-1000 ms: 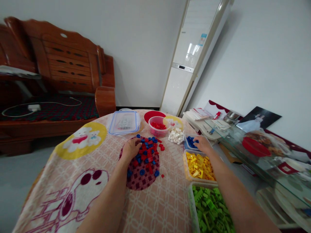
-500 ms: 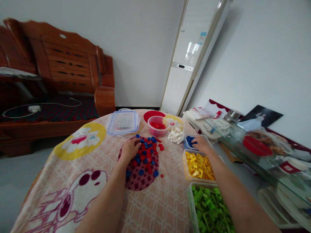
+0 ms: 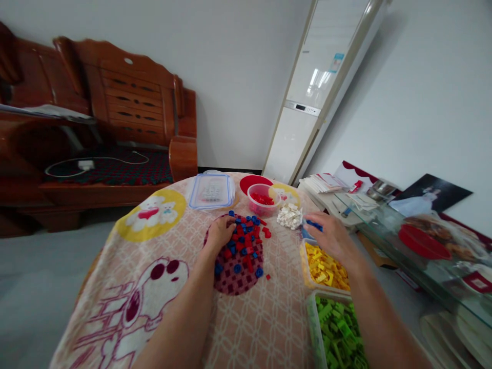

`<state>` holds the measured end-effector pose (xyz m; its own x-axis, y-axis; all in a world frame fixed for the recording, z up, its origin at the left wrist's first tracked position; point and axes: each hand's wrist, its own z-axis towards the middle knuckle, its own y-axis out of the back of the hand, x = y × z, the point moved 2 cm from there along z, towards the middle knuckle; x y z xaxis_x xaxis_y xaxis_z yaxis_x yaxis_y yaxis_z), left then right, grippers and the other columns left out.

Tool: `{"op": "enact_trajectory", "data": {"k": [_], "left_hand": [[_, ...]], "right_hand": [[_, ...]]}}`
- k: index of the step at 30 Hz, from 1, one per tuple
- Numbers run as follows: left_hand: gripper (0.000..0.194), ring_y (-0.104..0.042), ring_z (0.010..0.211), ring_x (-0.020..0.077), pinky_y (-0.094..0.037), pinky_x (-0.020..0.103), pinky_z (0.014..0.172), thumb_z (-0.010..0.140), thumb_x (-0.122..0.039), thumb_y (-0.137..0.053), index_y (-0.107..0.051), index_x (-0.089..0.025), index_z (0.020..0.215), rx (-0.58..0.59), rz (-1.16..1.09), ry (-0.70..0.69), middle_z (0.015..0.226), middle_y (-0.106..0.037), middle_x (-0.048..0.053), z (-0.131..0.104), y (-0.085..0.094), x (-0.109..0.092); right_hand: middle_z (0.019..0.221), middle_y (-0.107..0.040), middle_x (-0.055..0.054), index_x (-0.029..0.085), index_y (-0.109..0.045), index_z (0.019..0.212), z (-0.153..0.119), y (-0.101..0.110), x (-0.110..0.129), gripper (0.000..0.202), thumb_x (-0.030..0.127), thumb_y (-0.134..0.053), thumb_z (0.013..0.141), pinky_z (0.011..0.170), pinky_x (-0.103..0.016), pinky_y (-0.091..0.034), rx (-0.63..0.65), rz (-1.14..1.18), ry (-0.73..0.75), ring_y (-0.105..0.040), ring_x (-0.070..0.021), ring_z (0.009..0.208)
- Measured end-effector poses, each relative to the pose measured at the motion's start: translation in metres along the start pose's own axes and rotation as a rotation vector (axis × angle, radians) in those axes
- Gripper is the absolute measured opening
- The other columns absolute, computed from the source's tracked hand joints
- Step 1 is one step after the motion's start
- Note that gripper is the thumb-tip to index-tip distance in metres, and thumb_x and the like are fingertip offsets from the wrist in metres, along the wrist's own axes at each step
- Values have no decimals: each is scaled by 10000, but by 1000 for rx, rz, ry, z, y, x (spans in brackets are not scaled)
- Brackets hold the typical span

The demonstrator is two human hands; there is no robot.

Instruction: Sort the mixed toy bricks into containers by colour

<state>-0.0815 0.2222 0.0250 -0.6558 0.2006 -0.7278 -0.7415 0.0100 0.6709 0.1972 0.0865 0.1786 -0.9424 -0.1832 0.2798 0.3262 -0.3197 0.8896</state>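
Loose red and blue toy bricks (image 3: pixel 246 238) lie in a scattered pile on the patterned tablecloth. At the pile's left edge is my left hand (image 3: pixel 220 234), its fingers bent in among the bricks; what they hold, if anything, is too small to make out. My right hand (image 3: pixel 329 237) hovers over a small clear tub at the right, thumb and fingers apart. Blue bricks (image 3: pixel 314 224) show in the gap between them, and the hand hides most of that tub. Just left of it sits a heap of white bricks (image 3: pixel 289 216).
A pink-tinted bowl of red bricks (image 3: pixel 263 200) and a lidded clear box (image 3: pixel 211 191) stand at the back. Tubs of yellow bricks (image 3: pixel 326 265) and green bricks (image 3: pixel 340 330) line the right side. Beyond is a cluttered glass shelf (image 3: pixel 407 230); a wooden bench (image 3: pixel 130 102) stands behind.
The camera view has swung left, so everything sits further right. My right hand has risen out of the blue-brick tub. My left hand stays at the pile's edge.
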Motion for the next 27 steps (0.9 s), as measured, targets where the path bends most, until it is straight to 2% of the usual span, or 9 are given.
{"op": "enact_trajectory", "data": {"k": [3,5,7,11,15,19,23,27], "left_hand": [[299,-690,944,198,-536,318,899,822,-184,-548,-723,-194,1064,-8,-72,8,1026,-753,41,-2,5,-2],[290,-689,947,203,-533,323,909,822,-175,-549,-733,-187,1047,-23,-101,16,1027,-754,47,-3,8,-2],[288,-690,944,212,-531,333,918,826,-168,-546,-736,-163,1043,-30,-120,29,1032,-752,62,-4,10,-2],[286,-688,962,215,-528,340,927,834,-151,-541,-733,-150,1046,-16,-133,27,1045,-750,69,-4,11,-2],[287,-682,990,215,-519,336,938,836,-133,-539,-730,-148,1050,-20,-115,20,1057,-746,75,-3,10,-1],[288,-671,1024,210,-508,338,960,839,-142,-542,-730,-182,1054,-29,-89,8,1079,-743,54,-3,8,1],[284,-670,1014,217,-499,355,967,846,-161,-542,-732,-181,1057,-27,-77,0,1071,-743,61,-1,4,3],[294,-666,1022,211,-494,350,968,840,-156,-547,-728,-186,1071,-15,-75,12,1079,-741,59,2,2,1]], "right_hand": [[1098,-717,-59,252,-725,1070,-28,-3,53,289,347,-572,844,928,-372,-487,-30,194,-23,-661,-236,995],[1062,-728,-58,258,-722,1080,-41,-21,71,299,356,-564,845,866,-362,-513,-11,283,-83,-676,-233,936],[976,-743,-70,235,-724,1071,-44,-49,77,303,323,-555,834,793,-328,-523,37,315,-136,-683,-227,882],[916,-741,-93,209,-742,962,-22,-105,70,278,233,-492,842,785,-303,-497,28,231,-166,-678,-220,863],[1044,-713,-143,137,-707,1078,13,-141,59,341,188,-451,859,894,-342,-462,-55,138,-238,-650,-249,975],[1180,-664,-165,87,-651,1198,36,-168,48,402,148,-424,872,1013,-353,-401,-59,149,-174,-586,-251,1125],[1328,-592,-119,164,-637,1247,42,-191,39,446,113,-398,874,1064,-351,-357,-39,130,-84,-511,-225,1235],[1169,-677,-84,219,-686,1162,41,-195,36,436,80,-454,821,1008,-346,-398,-41,120,-33,-562,-224,1120]]}}
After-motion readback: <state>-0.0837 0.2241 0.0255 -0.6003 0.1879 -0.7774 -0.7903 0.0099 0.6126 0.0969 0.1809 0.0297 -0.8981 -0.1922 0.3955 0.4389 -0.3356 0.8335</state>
